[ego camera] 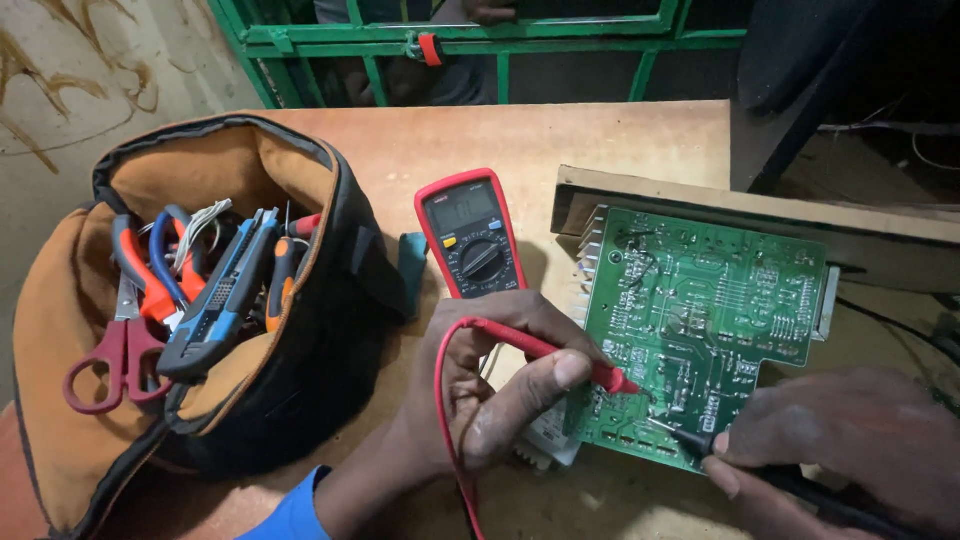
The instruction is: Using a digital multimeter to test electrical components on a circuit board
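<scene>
Glossy green circuit board [700, 320], matt wooden table [480, 140], canvas cloth tool bag [300, 180], plastic multimeter [470, 230]

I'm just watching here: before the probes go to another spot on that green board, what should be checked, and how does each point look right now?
1. Red probe gripped firmly in the left hand: ok.
2. Black probe held in the right hand: ok.
3. Both tips resting on the green circuit board: ok, as far as the view shows.
4. Multimeter within sight beside the board: ok.
5. Reading on its display: cannot tell, too dim.
6. Red lead free of the tool bag: ok; it loops down past the wrist.
</scene>
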